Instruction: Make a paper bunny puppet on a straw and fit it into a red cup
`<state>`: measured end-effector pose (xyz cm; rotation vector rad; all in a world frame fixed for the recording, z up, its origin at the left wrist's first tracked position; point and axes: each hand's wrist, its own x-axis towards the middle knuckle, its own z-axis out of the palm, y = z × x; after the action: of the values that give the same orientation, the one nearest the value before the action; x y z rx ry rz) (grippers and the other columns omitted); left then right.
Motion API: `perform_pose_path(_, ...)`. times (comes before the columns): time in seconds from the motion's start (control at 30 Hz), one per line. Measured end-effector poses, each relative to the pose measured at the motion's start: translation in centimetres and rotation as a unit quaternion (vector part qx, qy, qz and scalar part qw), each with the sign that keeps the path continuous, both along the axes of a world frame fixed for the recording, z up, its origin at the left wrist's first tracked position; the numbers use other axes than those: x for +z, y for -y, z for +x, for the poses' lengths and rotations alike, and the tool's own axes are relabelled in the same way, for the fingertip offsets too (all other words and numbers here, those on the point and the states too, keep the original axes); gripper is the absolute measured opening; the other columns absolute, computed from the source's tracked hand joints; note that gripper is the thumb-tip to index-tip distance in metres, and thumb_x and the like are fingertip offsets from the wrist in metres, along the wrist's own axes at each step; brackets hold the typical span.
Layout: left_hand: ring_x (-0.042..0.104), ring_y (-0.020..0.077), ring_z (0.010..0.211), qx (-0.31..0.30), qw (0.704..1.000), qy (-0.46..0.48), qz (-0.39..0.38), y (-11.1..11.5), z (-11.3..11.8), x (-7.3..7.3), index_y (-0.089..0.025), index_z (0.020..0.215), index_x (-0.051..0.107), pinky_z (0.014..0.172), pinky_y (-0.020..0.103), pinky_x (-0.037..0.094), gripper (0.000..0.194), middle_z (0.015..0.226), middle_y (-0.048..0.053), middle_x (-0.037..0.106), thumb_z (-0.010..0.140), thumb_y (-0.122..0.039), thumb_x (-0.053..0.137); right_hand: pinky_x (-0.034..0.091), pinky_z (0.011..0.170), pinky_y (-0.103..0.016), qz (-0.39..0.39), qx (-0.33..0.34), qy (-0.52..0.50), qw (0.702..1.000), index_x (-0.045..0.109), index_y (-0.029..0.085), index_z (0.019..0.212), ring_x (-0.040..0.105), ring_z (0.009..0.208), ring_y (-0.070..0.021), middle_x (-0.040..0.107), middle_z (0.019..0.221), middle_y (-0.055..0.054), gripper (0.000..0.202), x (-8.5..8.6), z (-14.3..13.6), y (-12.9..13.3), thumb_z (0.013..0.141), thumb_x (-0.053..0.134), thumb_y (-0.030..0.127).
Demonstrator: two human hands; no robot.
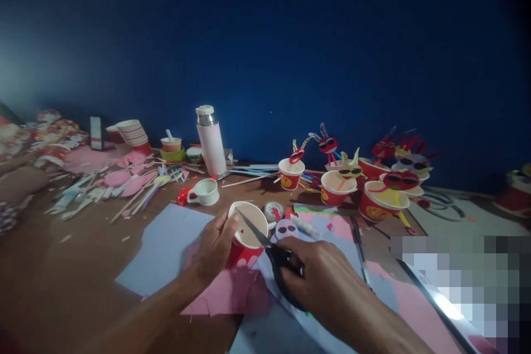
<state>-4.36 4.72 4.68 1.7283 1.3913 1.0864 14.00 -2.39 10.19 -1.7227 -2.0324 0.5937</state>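
My left hand (216, 249) grips a red and white paper cup (245, 255) by its left side, thumb near the rim. The cup's open mouth is tipped toward me, and a small red speck shows inside. In my right hand (319, 268) is a pair of black-handled scissors (286, 274), my fingers wrapped round the handles. Their blades look closed together and point into the cup's mouth, across its rim. Just right of the cup lies a pale purple paper face with dark glasses (286, 228), partly behind my right hand.
Decorated paper cups (338, 191) with paper faces stand at the right back. A white flask (211, 146), a white mug (204, 192) and stacked cups (135, 135) stand behind. Blue paper (166, 249) and pink paper (226, 293) lie under my hands; a tape roll (274, 210) sits beyond the cup.
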Motion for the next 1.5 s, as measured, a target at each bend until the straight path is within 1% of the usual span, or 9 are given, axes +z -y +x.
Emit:
perform_pose_path(0.2,0.051,0.0157,0.063,0.005,1.000,-0.004,0.017,-0.1,-0.3,-0.1,-0.019,0.074,0.056,0.061,0.024,0.039,0.028,0.067,-0.001,0.058,0.088,-0.036,0.038,0.027,0.037,-0.017,-0.219,-0.008,-0.314,0.924,0.069,0.016,0.095,0.036,0.037,-0.0060,0.048,0.049,0.007,0.030,-1.4,0.5,-1.4,0.071,0.051,0.020)
perform_pose_path(0.43,0.052,0.0165,0.067,-0.016,1.000,-0.015,0.017,0.0,-0.2,0.0,-0.021,0.076,0.055,0.065,0.024,0.040,0.028,0.070,-0.001,0.059,0.090,-0.036,0.036,0.029,0.046,-0.020,-0.016,0.003,-0.080,0.997,0.068,0.024,0.098,0.051,0.048,-0.0112,0.058,0.052,0.004,0.034,-1.2,-0.3,-0.3,0.070,0.051,0.014)
perform_pose_path(0.67,0.053,0.0178,0.071,-0.018,0.999,-0.021,0.034,-0.1,-0.4,0.0,-0.021,0.077,0.056,0.067,0.026,0.040,0.024,0.072,0.001,0.059,0.089,-0.031,0.038,0.035,0.048,-0.024,0.073,0.016,0.150,0.986,0.065,0.022,0.104,0.068,0.060,-0.0221,0.073,0.073,-0.004,0.038,-1.7,-1.7,0.8,0.071,0.049,0.012)
perform_pose_path(0.83,0.055,0.0179,0.074,-0.022,0.998,-0.021,0.046,-0.1,-0.6,0.1,-0.020,0.083,0.057,0.070,0.026,0.041,0.022,0.078,0.001,0.062,0.089,-0.029,0.038,0.035,0.048,-0.020,0.001,0.019,-0.042,0.999,0.069,0.022,0.091,0.059,0.052,-0.0131,0.065,0.060,0.001,0.030,-1.4,-1.1,0.2,0.070,0.050,0.011)
perform_pose_path(1.0,0.055,0.0181,0.079,-0.039,0.997,-0.018,0.068,-0.2,-0.9,-0.1,-0.019,0.084,0.058,0.074,0.026,0.042,0.025,0.086,0.003,0.063,0.090,-0.031,0.037,0.029,0.033,-0.018,-0.201,-0.015,-0.314,0.928,0.066,0.014,0.106,0.035,0.033,-0.0061,0.042,0.048,0.008,0.036,-1.9,-0.3,-1.3,0.073,0.056,0.027)
perform_pose_path(1.17,0.056,0.0173,0.078,-0.038,0.996,-0.017,0.077,-0.6,-1.1,-0.4,-0.019,0.089,0.058,0.073,0.026,0.041,0.024,0.083,0.001,0.062,0.091,-0.029,0.036,0.036,0.047,-0.020,-0.009,-0.002,-0.140,0.990,0.070,0.020,0.096,0.052,0.048,-0.0109,0.057,0.053,0.003,0.033,-2.8,-1.2,-0.4,0.069,0.052,0.014)
perform_pose_path(1.33,0.055,0.0172,0.078,-0.043,0.993,-0.040,0.106,-0.8,-1.0,-0.3,-0.019,0.086,0.056,0.071,0.026,0.041,0.021,0.083,0.001,0.060,0.090,-0.030,0.038,0.038,0.050,-0.024,0.093,0.015,0.069,0.993,0.067,0.018,0.107,0.064,0.057,-0.0197,0.072,0.073,-0.008,0.042,-3.0,-2.1,0.8,0.069,0.050,0.011)
perform_pose_path(1.43,0.054,0.0172,0.075,-0.043,0.991,-0.050,0.112,-0.8,-1.1,-0.2,-0.019,0.085,0.056,0.069,0.026,0.040,0.022,0.080,0.001,0.060,0.090,-0.030,0.038,0.038,0.049,-0.022,0.040,0.005,-0.050,0.998,0.069,0.019,0.098,0.060,0.054,-0.0151,0.069,0.066,-0.003,0.035,-2.8,-1.9,0.3,0.069,0.050,0.012)
perform_pose_path(1.5,0.054,0.0169,0.072,-0.042,0.991,-0.051,0.112,-0.8,-1.3,-0.1,-0.019,0.085,0.056,0.066,0.026,0.040,0.023,0.078,0.000,0.060,0.090,-0.031,0.037,0.035,0.042,-0.019,-0.078,-0.007,-0.218,0.973,0.069,0.018,0.095,0.051,0.042,-0.0103,0.059,0.054,0.002,0.030,-2.6,-1.6,-0.3,0.071,0.052,0.019)
